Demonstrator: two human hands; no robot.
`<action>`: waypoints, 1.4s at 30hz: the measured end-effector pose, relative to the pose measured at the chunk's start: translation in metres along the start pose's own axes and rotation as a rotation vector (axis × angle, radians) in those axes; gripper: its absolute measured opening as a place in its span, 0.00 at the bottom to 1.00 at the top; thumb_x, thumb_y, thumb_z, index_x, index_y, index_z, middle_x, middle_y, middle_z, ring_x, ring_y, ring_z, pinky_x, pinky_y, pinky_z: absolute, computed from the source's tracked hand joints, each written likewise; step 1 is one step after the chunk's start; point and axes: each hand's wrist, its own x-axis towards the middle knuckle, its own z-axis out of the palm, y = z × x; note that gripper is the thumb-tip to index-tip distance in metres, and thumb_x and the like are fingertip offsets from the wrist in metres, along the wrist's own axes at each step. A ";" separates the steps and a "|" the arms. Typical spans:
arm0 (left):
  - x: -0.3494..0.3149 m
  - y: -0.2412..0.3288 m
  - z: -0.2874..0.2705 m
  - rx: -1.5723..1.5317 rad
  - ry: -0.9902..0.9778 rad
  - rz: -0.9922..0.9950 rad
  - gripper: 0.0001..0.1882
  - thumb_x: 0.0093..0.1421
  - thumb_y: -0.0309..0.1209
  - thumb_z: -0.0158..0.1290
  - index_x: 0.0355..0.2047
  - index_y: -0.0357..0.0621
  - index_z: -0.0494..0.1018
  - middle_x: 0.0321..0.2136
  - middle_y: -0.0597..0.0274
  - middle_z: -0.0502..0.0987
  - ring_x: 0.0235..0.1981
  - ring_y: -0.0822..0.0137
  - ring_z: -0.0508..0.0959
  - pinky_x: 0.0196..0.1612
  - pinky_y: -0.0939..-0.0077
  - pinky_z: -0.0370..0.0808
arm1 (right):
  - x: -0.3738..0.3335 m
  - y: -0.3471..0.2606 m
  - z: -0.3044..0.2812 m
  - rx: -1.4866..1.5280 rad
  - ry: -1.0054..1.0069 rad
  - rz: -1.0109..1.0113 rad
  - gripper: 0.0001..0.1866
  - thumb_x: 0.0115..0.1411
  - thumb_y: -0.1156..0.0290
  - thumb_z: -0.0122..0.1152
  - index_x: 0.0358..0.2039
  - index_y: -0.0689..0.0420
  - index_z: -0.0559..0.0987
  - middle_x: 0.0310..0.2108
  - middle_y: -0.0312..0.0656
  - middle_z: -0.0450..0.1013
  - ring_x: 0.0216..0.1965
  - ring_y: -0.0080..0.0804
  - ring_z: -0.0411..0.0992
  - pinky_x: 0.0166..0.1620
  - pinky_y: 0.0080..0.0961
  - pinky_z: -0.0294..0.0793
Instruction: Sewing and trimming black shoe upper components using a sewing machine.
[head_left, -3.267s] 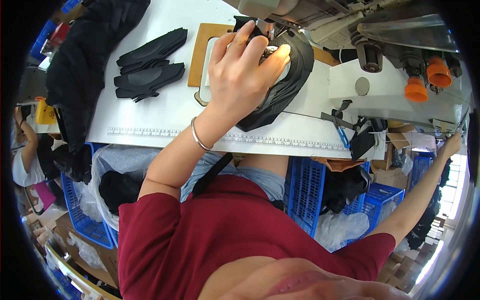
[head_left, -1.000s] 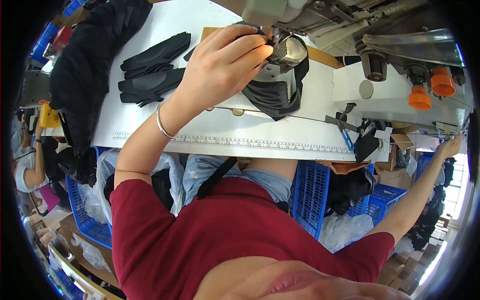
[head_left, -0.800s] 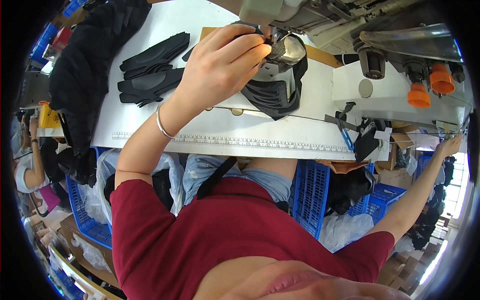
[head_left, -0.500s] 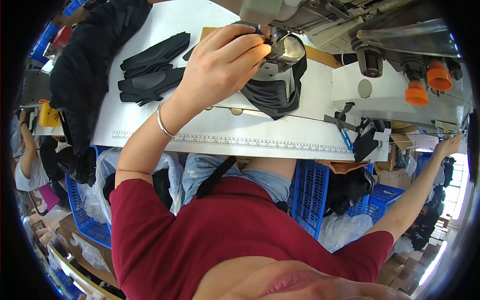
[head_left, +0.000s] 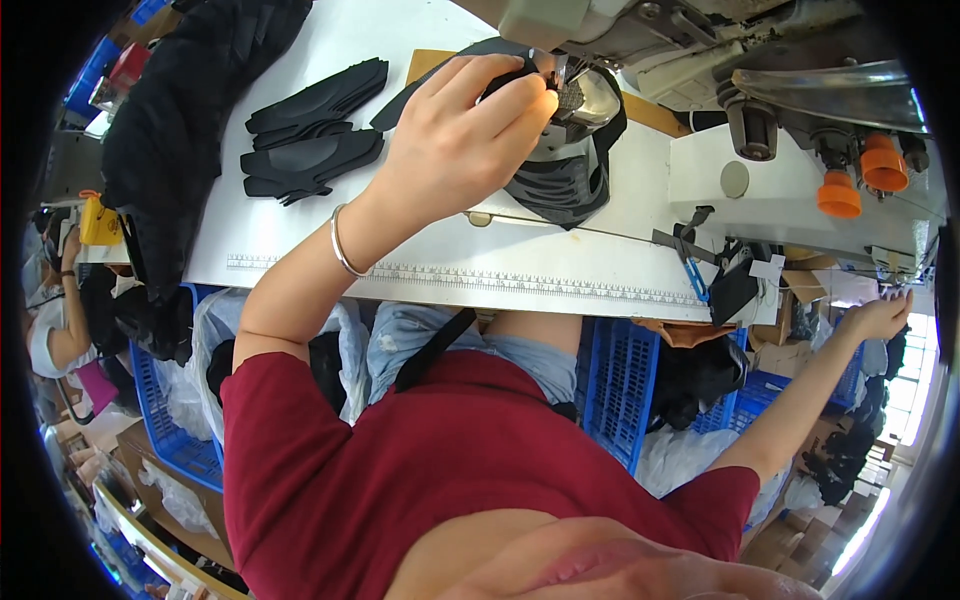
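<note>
My left hand (head_left: 460,140), with a silver bangle on its wrist, is closed on a black shoe upper piece (head_left: 563,188) at the needle area of a sewing machine (head_left: 625,35). The fingertips press together beside the lit needle, and part of the piece lies hidden under the hand. The black piece curves round the small work arm of the machine and hangs toward me. Off to the far right, my right hand (head_left: 885,314) is raised in the air below the machine's end. Its fingers are apart and nothing shows in them.
Two stacks of black cut pieces, a far stack (head_left: 320,103) and a near stack (head_left: 312,165), lie left of my hand. Black material (head_left: 165,150) drapes over the table's left edge. Scissors (head_left: 692,270) hang at right. A blue crate (head_left: 620,390) stands below. Another person (head_left: 60,325) works far left.
My right hand has come away from the machine's right end, moving down and left, and its fingers have spread. My left hand has shifted slightly right with the black piece.
</note>
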 end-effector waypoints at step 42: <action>-0.002 0.009 -0.006 -0.085 -0.083 -0.132 0.14 0.47 0.24 0.62 0.37 0.40 0.78 0.41 0.65 0.76 0.47 0.57 0.78 0.44 0.69 0.79 | -0.313 -0.226 0.143 0.100 -0.740 -0.741 0.12 0.55 0.65 0.70 0.40 0.42 0.85 0.40 0.26 0.76 0.39 0.30 0.72 0.41 0.28 0.72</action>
